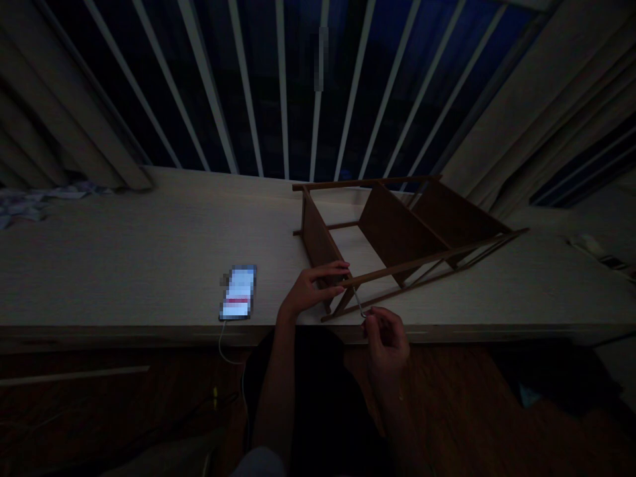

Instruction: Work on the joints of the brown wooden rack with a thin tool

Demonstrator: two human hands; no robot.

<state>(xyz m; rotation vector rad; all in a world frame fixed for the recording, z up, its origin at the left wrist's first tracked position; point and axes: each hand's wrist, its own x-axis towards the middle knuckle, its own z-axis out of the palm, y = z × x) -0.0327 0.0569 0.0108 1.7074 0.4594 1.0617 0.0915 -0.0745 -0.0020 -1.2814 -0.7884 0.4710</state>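
Observation:
A dark wooden shelf rack (397, 232) lies on its side on a pale window ledge (124, 245). My left hand (315, 288) grips the near end panel of the rack, fingers curled over its edge. My right hand (385, 331) is closed in a pinch on a thin bent metal key (358, 303), whose tip meets the rack's near corner joint. The room is dim and small details are hard to make out.
A lit phone (238, 293) lies on the ledge left of my hands, with a cable (226, 348) hanging over the front edge. Window bars (283, 86) and curtains (536, 112) stand behind. Crumpled paper (30, 202) lies far left. Dark floor lies below.

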